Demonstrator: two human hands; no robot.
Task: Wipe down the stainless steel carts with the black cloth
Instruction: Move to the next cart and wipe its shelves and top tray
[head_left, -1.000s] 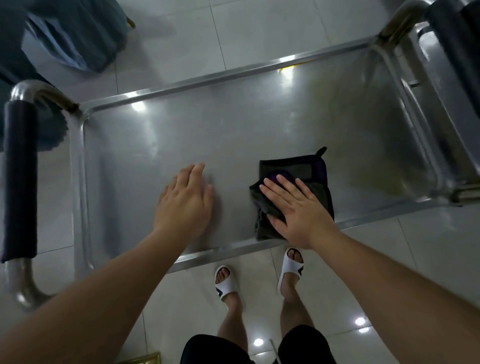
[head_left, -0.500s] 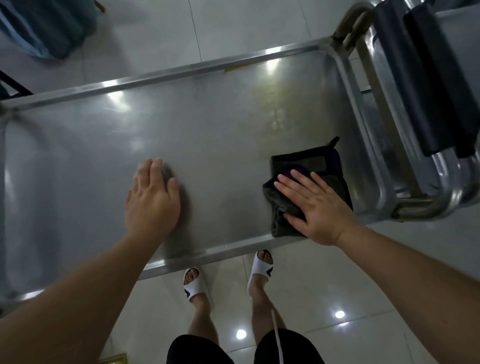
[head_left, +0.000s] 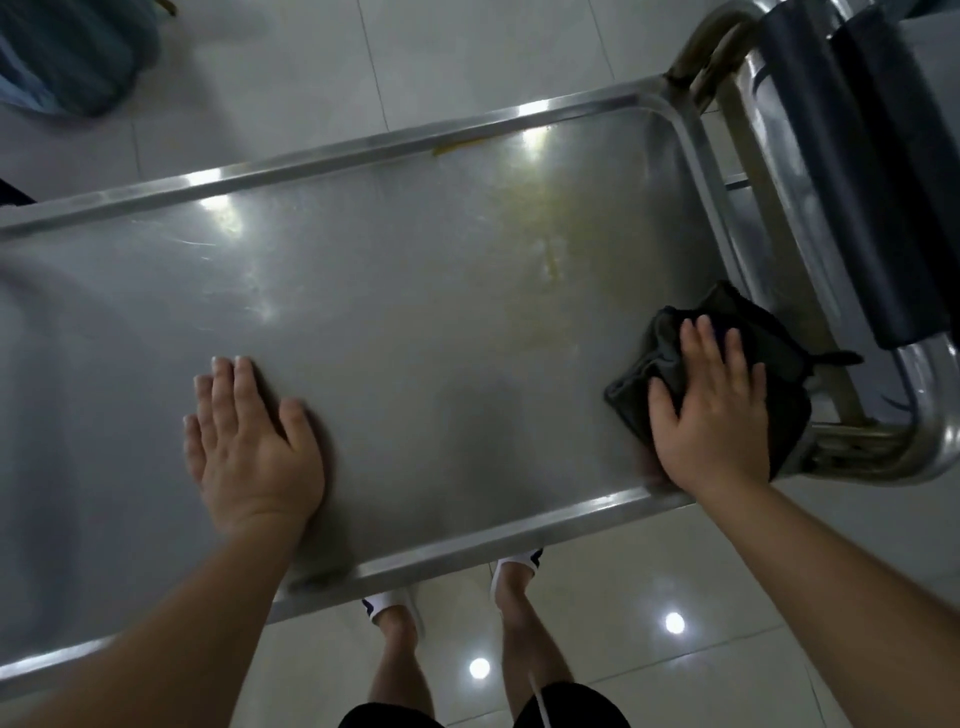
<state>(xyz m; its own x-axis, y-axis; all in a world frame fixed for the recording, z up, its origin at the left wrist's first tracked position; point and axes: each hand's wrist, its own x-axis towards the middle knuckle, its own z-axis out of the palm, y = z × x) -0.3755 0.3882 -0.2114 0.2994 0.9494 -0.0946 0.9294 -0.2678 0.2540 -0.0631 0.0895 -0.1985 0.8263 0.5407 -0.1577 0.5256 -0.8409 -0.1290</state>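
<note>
Left hand (head_left: 249, 447) lies flat on the cart (head_left: 363, 322) top near the front rail, fingers straight and spread, holding nothing. Looks like a brace: keep the weight there so the cart doesn't roll under the wipe.

Mid-tray: bare steel with glare spots from the ceiling lights. Faint yellowish stain (head_left: 558, 265) runs right of centre, from near the back rail down toward the middle. Small yellow mark on the back rail too. Those likely need a slower, firmer pass, not a quick skim.

Right hand (head_left: 711, 410) presses the black cloth (head_left: 769, 343) palm-down, fingers straight and laid over it, not curled round it. The cloth sits bunched in the front-right corner of the tray, against the right-hand raised edge and lapping onto it. A loop tag sticks out toward the handle frame (head_left: 930, 415).

For this step:
- Flatten the cloth under the whole palm; bunched, it only cleans a narrow strip.
- Push the fold into the corner radius, where grime tends to collect.
- Then run overlapping strokes along the right edge toward the back, crossing the stain.
- Watch the loop tag doesn't snag on the frame.

A second cart with dark handle grips (head_left: 852, 156) is parked just beside the right end; not yet touched.
</note>
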